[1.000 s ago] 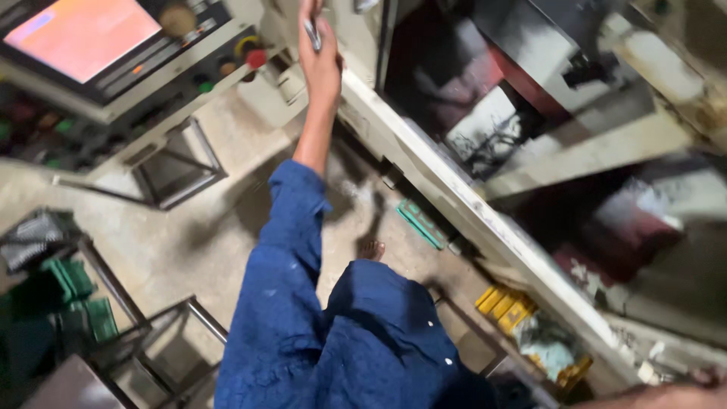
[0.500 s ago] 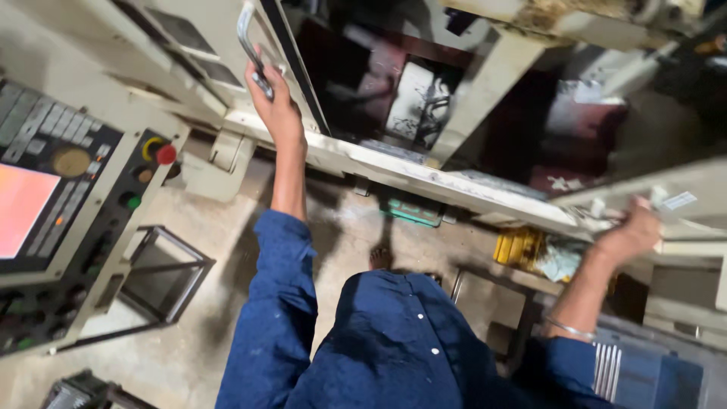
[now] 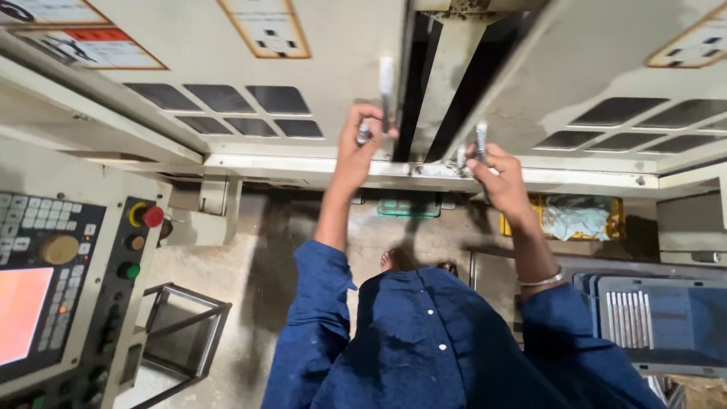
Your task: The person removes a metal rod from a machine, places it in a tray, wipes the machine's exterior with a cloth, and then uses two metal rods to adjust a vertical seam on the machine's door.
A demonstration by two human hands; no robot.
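Two cream sliding doors of a large machine stand before me, nearly drawn together with a narrow dark gap between them. My left hand is closed around the metal bar handle of the left door. My right hand grips the metal handle of the right door. Both arms wear dark blue sleeves, and a thin metal bangle circles my right wrist.
A control panel with a glowing orange screen, keypad, knob and red, yellow and green buttons juts out at the left. A metal frame stand sits on the concrete floor. A blue tray with metal rods is at the right, a yellow crate behind it.
The wide doorway has narrowed to a slit as the doors slid together. My right hand moved from the ledge to the right door's handle. The view swung to face the doors.
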